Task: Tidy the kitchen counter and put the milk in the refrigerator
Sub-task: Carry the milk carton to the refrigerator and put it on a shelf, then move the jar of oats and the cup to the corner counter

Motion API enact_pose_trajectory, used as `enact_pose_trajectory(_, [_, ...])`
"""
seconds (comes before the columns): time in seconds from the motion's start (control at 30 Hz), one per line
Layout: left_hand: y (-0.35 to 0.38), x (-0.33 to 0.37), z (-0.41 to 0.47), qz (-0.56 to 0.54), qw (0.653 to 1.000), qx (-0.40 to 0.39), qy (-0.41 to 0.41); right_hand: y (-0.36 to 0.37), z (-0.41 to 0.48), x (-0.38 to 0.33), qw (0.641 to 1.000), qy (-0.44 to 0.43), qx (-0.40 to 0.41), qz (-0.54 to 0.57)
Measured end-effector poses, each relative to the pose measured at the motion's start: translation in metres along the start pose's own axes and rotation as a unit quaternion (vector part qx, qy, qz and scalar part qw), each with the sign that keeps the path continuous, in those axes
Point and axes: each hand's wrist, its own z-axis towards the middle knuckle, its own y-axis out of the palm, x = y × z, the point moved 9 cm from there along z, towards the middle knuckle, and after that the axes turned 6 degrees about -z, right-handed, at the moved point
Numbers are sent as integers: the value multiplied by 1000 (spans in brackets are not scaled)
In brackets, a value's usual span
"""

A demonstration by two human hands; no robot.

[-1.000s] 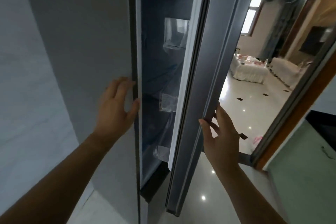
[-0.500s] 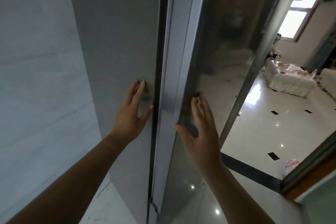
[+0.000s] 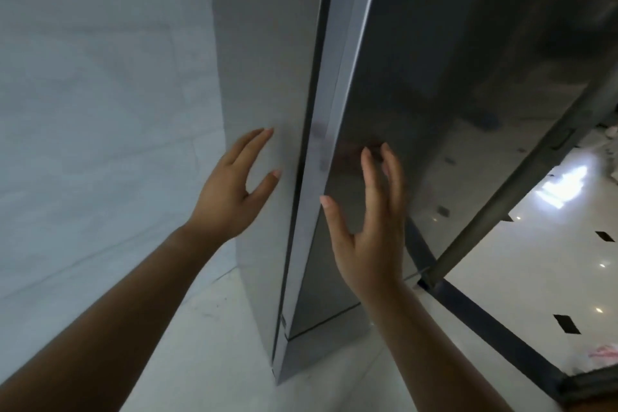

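The grey refrigerator (image 3: 267,43) fills the middle of the view, seen from its corner. Its dark glossy door (image 3: 451,77) lies shut against the body, with only a thin dark seam between them. My left hand (image 3: 234,191) is open, fingers spread, by the refrigerator's side panel just left of the seam. My right hand (image 3: 371,227) is open too, fingers apart, in front of the door face just right of its edge; whether it touches the door I cannot tell. Neither hand holds anything. The milk is not in view.
A pale marble wall (image 3: 100,110) stands close on the left. A dark metal door frame (image 3: 501,211) runs diagonally on the right, with a glossy white tiled floor (image 3: 535,278) beyond it. A pink-and-white bag (image 3: 605,356) lies on that floor.
The refrigerator door swung from open, with shelves visible inside, to shut against the body. My right hand went from gripping the door's edge to hovering open before its face.
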Motion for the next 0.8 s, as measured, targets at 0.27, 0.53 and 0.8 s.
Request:
enact_pose_trajectory(0.27, [-13,-31,-171,-45,969,69,-234,38,-109,-1,967,23,-228,114])
enact_pose_trajectory(0.53, [-36,-16,-372,-101,844,217,-480,79,-220,-44,825,11,-520,221])
enact_pose_trajectory(0.8, [-95,14,-487,-70,760,342,-547,99,-291,-139,703,-60,-652,277])
